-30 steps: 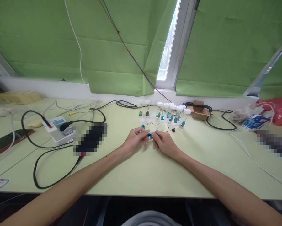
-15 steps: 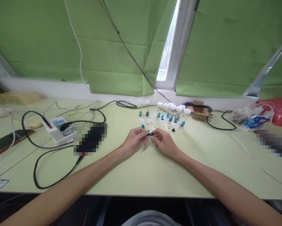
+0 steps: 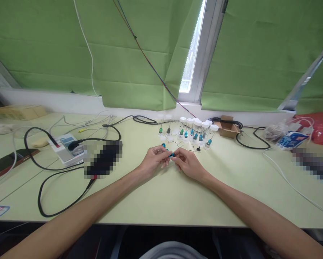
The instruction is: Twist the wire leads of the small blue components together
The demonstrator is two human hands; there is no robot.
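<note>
While both hands are pinching a small blue needle piece between them, it is looking light, thin and easily bent, best held at its hub.

We see both hands meeting mid-table: left hand and right hand pinch a small blue part between fingertips, a thin wire running left from it. Just behind, a row of clear vials with white caps. Black cable loops well left.

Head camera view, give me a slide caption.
Both hands, left hand and right hand, pinch a small blue part over a pale green table.
</note>
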